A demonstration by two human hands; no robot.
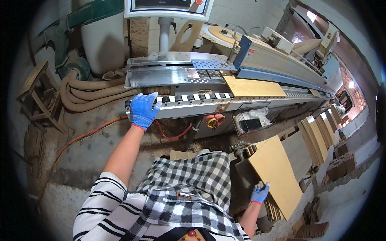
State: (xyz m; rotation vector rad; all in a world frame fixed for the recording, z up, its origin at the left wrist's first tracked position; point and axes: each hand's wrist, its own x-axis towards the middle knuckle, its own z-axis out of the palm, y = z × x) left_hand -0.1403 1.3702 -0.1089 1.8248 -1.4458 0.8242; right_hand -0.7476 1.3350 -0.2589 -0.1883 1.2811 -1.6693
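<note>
My left hand (144, 110), in a blue glove with a red cuff, rests on the left end of the roller rail (187, 110). Its fingers are spread and hold nothing. Low at the right, my gloved right hand (260, 193) grips the near left edge of a pale wooden board (277, 174), which lies on top of a stack. The fingertips are at the edge and partly hidden. Ahead, another wooden board (255, 86) lies flat across the rail and the bed of a long edge-banding machine (281, 64).
A control panel (167, 17) stands on a post at the back. Red-handled scissors (214, 120) and a wire basket (253, 122) hang below the rail. Thick hoses (86, 96) and a wooden stool (42, 96) are at left; several board stacks (315, 138) line the right.
</note>
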